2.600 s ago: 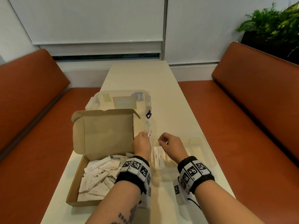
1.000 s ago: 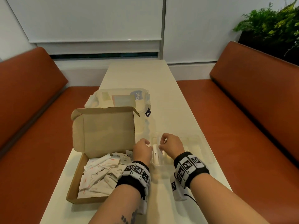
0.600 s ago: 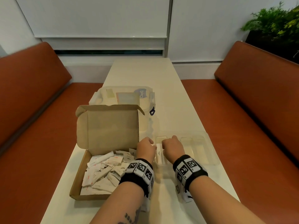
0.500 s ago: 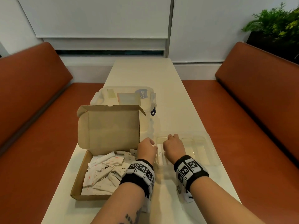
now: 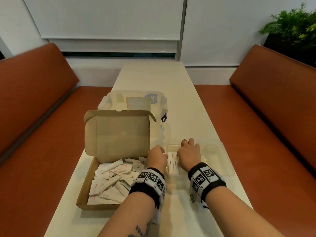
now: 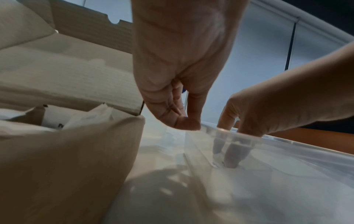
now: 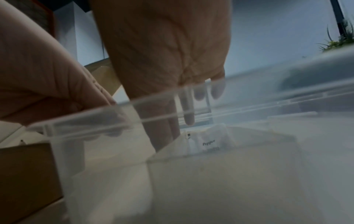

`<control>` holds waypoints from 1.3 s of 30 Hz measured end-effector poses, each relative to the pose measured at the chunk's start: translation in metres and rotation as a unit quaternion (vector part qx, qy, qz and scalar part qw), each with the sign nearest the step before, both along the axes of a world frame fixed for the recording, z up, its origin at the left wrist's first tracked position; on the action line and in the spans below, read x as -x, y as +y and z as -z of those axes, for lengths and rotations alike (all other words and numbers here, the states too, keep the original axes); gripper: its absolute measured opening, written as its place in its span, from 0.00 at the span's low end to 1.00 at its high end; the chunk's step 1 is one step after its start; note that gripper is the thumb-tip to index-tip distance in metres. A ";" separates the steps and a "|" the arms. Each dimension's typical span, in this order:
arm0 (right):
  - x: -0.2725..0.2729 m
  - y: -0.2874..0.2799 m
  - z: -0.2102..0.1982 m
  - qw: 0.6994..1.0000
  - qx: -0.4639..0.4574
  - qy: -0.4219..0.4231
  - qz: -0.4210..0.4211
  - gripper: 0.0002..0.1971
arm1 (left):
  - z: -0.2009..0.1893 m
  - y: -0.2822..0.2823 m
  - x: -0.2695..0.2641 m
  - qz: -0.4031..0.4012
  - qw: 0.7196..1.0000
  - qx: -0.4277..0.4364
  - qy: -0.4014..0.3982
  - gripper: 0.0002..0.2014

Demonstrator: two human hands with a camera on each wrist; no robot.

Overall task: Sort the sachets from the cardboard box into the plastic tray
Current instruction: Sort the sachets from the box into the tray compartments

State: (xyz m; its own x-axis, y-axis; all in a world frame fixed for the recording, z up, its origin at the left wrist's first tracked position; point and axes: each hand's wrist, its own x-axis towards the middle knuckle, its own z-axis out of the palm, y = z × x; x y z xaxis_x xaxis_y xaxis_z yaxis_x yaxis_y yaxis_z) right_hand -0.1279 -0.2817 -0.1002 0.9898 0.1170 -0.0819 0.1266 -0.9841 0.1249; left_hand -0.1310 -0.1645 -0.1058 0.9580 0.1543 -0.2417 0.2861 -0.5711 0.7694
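The open cardboard box (image 5: 89,190) on the left holds several white sachets (image 5: 112,182). Just to its right stands the clear plastic tray (image 5: 220,161), with two Sugar sachets (image 5: 172,164) lying in its left compartment. My left hand (image 5: 157,156) has curled fingers (image 6: 184,121) hooked at the tray's left rim, and no sachet shows in it. My right hand (image 5: 188,151) reaches down into the tray with fairly straight fingers (image 7: 188,118). Their tips touch a Pepper sachet (image 7: 210,142) lying on the tray floor.
Behind the box's raised lid (image 5: 119,132) sits a clear lidded container (image 5: 136,101). The narrow white table (image 5: 188,103) runs between two orange benches (image 5: 256,134). A plant (image 5: 294,26) stands at the far right.
Both hands have come down from above the tray to its left end. In the last half second the right fingers stretched forward into the tray, while the left hand stayed at the rim.
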 end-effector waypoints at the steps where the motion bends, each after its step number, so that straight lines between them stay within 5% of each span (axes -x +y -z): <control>1: 0.000 0.000 0.000 1.000 0.001 -0.002 -0.001 0.12 | 0.000 0.000 0.000 0.001 1.000 -0.003 -0.001 0.07; 9: 0.006 0.003 0.007 0.999 -0.035 0.011 0.023 0.13 | -0.008 0.002 0.007 0.018 0.998 -0.052 0.009 0.09; 16: 0.010 0.028 -0.019 0.950 -0.296 -0.059 0.076 0.06 | -0.034 0.022 0.013 0.066 0.995 -0.065 0.029 0.14; 19: 0.019 0.052 -0.033 0.922 -0.379 -0.047 0.053 0.06 | -0.050 0.048 0.011 0.040 0.998 0.019 0.051 0.13; 22: 0.029 0.080 -0.041 0.912 -0.411 0.003 0.013 0.09 | -0.058 0.084 0.011 0.006 0.997 -0.002 0.077 0.11; 26: 0.049 0.118 -0.034 0.925 -0.358 0.117 -0.043 0.02 | -0.048 0.138 0.020 -0.018 0.989 -0.106 0.097 0.10; 30: 0.069 0.149 -0.015 0.941 -0.265 0.192 -0.090 0.08 | -0.030 0.170 0.038 -0.002 0.963 -0.236 0.131 0.07; 39: 0.080 0.176 0.002 0.974 -0.115 0.172 -0.095 0.16 | -0.008 0.174 0.057 0.081 0.934 -0.300 0.179 0.25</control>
